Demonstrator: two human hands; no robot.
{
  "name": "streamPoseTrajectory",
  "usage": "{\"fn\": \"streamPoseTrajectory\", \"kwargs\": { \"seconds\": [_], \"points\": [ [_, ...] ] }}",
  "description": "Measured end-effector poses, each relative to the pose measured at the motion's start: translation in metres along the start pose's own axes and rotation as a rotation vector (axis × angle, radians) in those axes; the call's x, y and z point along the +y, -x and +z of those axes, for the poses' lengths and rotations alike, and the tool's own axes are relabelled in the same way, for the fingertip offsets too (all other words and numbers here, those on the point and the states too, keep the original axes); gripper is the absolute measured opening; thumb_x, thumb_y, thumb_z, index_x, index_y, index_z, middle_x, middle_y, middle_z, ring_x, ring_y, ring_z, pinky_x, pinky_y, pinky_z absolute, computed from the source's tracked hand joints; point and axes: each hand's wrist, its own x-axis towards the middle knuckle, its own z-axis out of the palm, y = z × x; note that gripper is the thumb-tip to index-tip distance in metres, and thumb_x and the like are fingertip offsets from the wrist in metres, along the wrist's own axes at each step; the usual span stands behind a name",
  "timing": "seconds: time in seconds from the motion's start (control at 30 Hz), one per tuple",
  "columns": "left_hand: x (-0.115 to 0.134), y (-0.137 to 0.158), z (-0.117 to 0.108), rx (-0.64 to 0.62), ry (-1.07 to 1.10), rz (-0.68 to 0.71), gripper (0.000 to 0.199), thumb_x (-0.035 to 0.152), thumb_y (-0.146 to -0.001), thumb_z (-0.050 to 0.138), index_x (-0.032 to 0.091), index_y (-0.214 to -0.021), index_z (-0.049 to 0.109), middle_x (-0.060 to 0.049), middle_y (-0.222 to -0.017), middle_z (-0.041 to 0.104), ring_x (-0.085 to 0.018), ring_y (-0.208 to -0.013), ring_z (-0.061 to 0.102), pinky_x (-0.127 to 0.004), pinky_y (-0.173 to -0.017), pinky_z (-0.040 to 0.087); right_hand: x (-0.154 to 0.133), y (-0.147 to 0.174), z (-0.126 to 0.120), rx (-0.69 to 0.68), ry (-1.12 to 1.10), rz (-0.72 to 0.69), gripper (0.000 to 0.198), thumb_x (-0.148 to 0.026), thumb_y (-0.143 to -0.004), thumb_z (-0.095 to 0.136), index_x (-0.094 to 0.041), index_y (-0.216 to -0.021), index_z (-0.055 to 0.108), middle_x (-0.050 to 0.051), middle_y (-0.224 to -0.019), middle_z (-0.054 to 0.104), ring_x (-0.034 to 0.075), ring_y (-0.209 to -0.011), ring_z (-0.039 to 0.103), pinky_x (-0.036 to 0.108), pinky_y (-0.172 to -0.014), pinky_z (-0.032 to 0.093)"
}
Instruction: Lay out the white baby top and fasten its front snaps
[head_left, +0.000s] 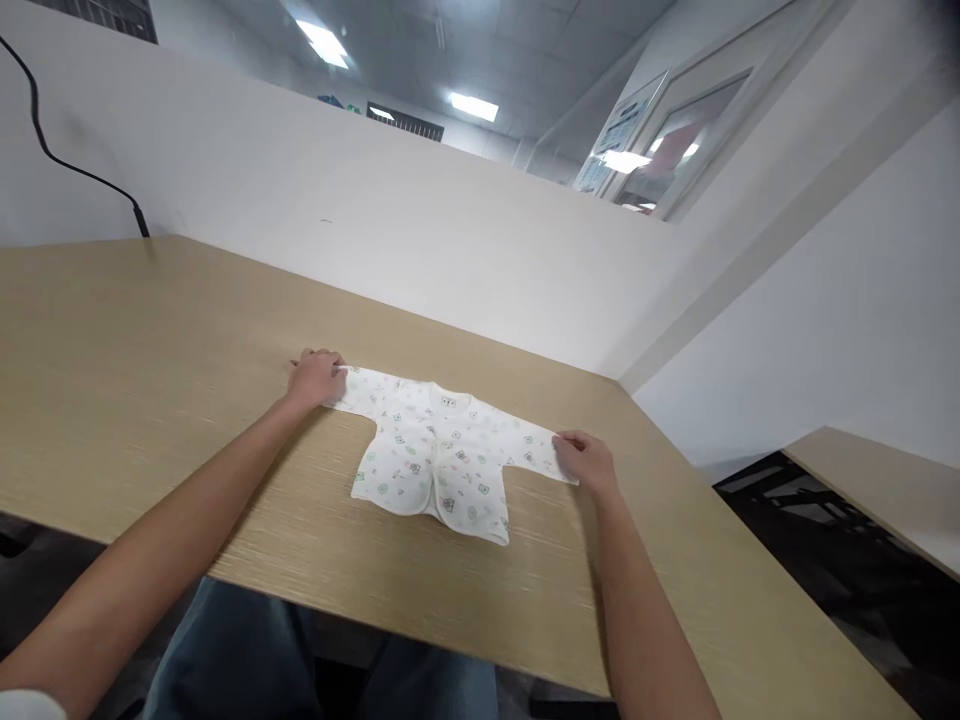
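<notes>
A small white baby shirt (465,460) with a scattered green and grey print lies face up on the table, its sleeves stretched out to both sides. Its neckline, with a small printed label, points away from me. My left hand (316,378) is closed on the end of the left-side sleeve, with the cuff partly hidden under the fingers. At the other sleeve's end, my right hand (587,460) pinches the upper edge near the cuff. The front edges meet down the middle and part slightly at the hem.
The wooden table (187,430) meets a low white partition (420,260) at the back. A black cable (82,172) hangs down the partition at the far left. Another wooden surface (885,480) stands to the right, past a dark gap. My legs are below the front edge.
</notes>
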Motion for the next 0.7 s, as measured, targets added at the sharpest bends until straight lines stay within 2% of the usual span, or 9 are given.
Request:
{"fn": "streamPoseTrajectory", "kwargs": {
  "seconds": [0.13,0.23,0.33,0.4,0.5,0.6,0.7],
  "points": [
    [0.019,-0.02,-0.034,0.187,0.122,-0.018,0.025,0.041,-0.089,0.055,0.023,-0.094,0.072,-0.012,-0.108,0.075,-0.036,-0.108,0.058,-0.053,-0.093,0.037,-0.029,-0.021,-0.02,0.3,-0.172,-0.043,0.047,-0.053,-0.065,0.069,-0.013,-0.088,0.077,0.013,-0.087,0.075,0.026,-0.08,0.064,0.038,-0.076,0.051],
    [0.039,-0.038,-0.072,0.374,0.215,0.026,0.026,0.043,-0.09,0.057,0.023,-0.097,0.071,-0.01,-0.105,0.074,-0.034,-0.107,0.058,-0.053,-0.096,0.038,-0.057,-0.034,-0.042,0.502,-0.263,-0.177,0.045,-0.053,-0.073,0.068,-0.013,-0.093,0.075,0.011,-0.089,0.073,0.024,-0.084,0.064,0.038,-0.081,0.051],
    [0.05,-0.044,-0.1,0.498,0.242,0.123,0.025,0.043,-0.093,0.056,0.022,-0.1,0.069,-0.01,-0.111,0.071,-0.031,-0.114,0.056,-0.047,-0.101,0.039,-0.07,-0.032,-0.053,0.579,-0.349,-0.29,0.044,-0.054,-0.08,0.068,-0.014,-0.098,0.073,0.009,-0.09,0.07,0.022,-0.088,0.063,0.037,-0.088,0.051],
    [0.048,-0.039,-0.106,0.521,0.246,0.158,0.025,0.043,-0.092,0.057,0.022,-0.099,0.068,-0.009,-0.111,0.07,-0.03,-0.114,0.056,-0.044,-0.102,0.041,-0.066,-0.024,-0.049,0.556,-0.417,-0.296,0.046,-0.056,-0.08,0.069,-0.014,-0.098,0.072,0.008,-0.093,0.07,0.022,-0.091,0.063,0.037,-0.09,0.051],
    [0.031,-0.023,-0.093,0.477,0.283,0.214,0.028,0.047,-0.09,0.058,0.022,-0.095,0.07,-0.007,-0.104,0.072,-0.028,-0.109,0.059,-0.041,-0.102,0.043,-0.045,-0.008,-0.036,0.443,-0.518,-0.216,0.052,-0.062,-0.072,0.074,-0.015,-0.094,0.07,0.008,-0.095,0.069,0.022,-0.093,0.064,0.037,-0.092,0.05],
    [0.007,-0.008,-0.073,0.324,0.377,0.307,0.034,0.053,-0.088,0.06,0.021,-0.091,0.072,-0.007,-0.101,0.072,-0.026,-0.104,0.062,-0.04,-0.099,0.046,-0.024,0.007,-0.03,0.234,-0.552,-0.105,0.056,-0.064,-0.064,0.081,-0.017,-0.09,0.07,0.008,-0.096,0.071,0.024,-0.092,0.064,0.035,-0.087,0.052],
    [-0.013,-0.001,-0.067,0.064,0.448,0.401,0.038,0.058,-0.086,0.063,0.021,-0.09,0.073,-0.008,-0.104,0.073,-0.025,-0.102,0.064,-0.037,-0.094,0.049,-0.015,0.018,-0.041,-0.031,-0.495,-0.062,0.054,-0.063,-0.062,0.085,-0.018,-0.09,0.074,0.011,-0.105,0.072,0.025,-0.093,0.064,0.033,-0.079,0.053]
  ]
}}
